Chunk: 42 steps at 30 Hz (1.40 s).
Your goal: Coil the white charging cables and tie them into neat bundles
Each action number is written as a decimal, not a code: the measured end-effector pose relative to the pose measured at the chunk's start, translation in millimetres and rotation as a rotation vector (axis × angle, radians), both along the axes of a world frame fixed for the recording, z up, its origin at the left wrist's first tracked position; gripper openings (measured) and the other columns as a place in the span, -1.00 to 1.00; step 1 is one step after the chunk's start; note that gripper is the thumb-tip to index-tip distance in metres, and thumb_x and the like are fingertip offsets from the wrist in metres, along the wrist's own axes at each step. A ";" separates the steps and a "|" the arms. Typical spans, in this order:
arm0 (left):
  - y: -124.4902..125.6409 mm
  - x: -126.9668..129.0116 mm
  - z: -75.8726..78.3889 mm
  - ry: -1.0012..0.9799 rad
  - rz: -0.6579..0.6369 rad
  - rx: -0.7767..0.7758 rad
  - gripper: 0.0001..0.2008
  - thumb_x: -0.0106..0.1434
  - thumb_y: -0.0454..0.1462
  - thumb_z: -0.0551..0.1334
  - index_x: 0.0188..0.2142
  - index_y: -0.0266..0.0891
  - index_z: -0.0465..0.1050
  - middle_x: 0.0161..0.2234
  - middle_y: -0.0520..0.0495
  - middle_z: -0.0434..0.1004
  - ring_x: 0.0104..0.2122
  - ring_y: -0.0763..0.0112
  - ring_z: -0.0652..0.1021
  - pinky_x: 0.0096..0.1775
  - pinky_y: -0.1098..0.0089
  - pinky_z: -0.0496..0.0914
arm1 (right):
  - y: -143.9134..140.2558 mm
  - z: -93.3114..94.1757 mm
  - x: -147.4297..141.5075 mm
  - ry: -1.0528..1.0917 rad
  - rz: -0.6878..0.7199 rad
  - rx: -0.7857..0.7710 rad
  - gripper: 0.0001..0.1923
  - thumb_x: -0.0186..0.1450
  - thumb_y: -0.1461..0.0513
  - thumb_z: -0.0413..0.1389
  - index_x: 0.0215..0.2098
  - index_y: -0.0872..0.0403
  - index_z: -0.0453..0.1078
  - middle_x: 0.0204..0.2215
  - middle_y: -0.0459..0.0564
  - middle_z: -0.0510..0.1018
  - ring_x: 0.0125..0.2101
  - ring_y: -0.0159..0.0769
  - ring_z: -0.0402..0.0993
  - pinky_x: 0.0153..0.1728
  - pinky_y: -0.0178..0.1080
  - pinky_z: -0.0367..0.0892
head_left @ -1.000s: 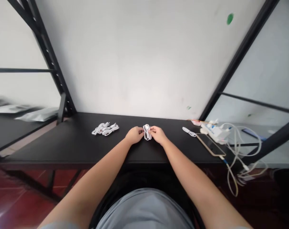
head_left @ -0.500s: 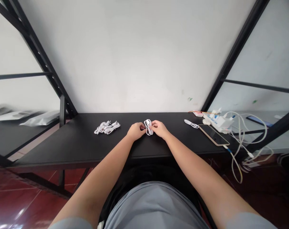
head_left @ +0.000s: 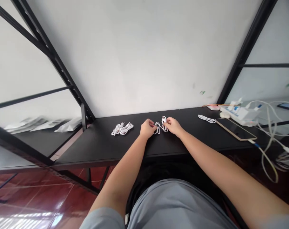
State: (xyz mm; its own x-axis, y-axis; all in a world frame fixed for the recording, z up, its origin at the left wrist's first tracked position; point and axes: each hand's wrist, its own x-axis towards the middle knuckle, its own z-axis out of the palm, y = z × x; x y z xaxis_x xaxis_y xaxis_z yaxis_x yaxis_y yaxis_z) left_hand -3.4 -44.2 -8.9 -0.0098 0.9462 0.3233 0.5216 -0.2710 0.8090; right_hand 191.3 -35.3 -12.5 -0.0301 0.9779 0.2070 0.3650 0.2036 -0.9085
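Observation:
Between my hands a white cable (head_left: pixel 158 128) is spread into loose loops just above the black table. My left hand (head_left: pixel 148 128) pinches its left loops between thumb and fingers. On the other side my right hand (head_left: pixel 173 126) grips a smaller loop, with what looks like a connector by the fingertips. To the left lies a pile of white coiled cables (head_left: pixel 122 128). One more coiled white cable (head_left: pixel 206 119) rests to the right, beside a phone.
A phone (head_left: pixel 235 128) lies at the table's right with a cable plugged in. Behind it a white power strip (head_left: pixel 244 115) bears plugs and tangled cords. Plastic packets (head_left: pixel 69 124) lie on the left shelf. Black frame posts (head_left: pixel 61 71) flank the table (head_left: pixel 94 143).
The cable was a compact bundle; now its loops are drawn apart, with my hands a little farther from each other. The view has turned, shifting the table's left side rightward.

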 end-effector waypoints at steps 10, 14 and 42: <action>18.6 -7.7 -1.2 -0.227 0.084 -0.089 -0.75 0.31 -0.16 0.19 -0.21 -0.28 0.55 -0.55 0.04 0.40 -0.55 0.43 0.43 -0.42 0.40 0.28 | -2.8 7.5 -1.0 0.042 -0.120 -0.012 -0.91 0.18 0.22 0.07 -0.42 -0.01 0.20 -0.56 -0.20 0.50 -0.52 -0.35 0.43 -0.43 -0.32 0.26; 14.4 -11.4 3.1 -0.158 0.089 -0.126 -0.55 0.37 -0.02 0.05 -0.35 -0.22 0.61 -0.70 0.07 0.18 -0.58 0.37 0.35 -0.39 0.35 0.23 | 0.7 6.2 1.3 0.075 -0.187 -0.022 -0.88 0.20 0.14 0.07 -0.36 -0.02 0.22 -0.58 -0.23 0.39 -0.57 -0.37 0.29 -0.49 -0.31 0.17; 10.2 -18.5 10.0 -0.164 0.314 -0.065 -0.52 0.42 -0.03 -0.05 -0.55 -0.16 0.32 -0.53 -0.05 0.46 -0.45 0.29 0.47 -0.37 0.35 0.23 | -1.2 11.5 21.0 -0.128 -0.287 0.085 -0.72 0.27 -0.01 0.10 -0.26 0.00 0.47 -0.33 -0.05 0.60 -0.31 -0.25 0.48 -0.27 -0.27 0.32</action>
State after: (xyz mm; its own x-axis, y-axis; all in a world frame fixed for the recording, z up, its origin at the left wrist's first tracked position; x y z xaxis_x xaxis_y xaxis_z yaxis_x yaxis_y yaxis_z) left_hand -21.9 -34.0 1.1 -0.3499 0.9076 0.2322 0.4331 -0.0630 0.8991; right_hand 212.3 -36.4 -1.0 0.2134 0.9294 0.3010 0.5286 0.1493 -0.8357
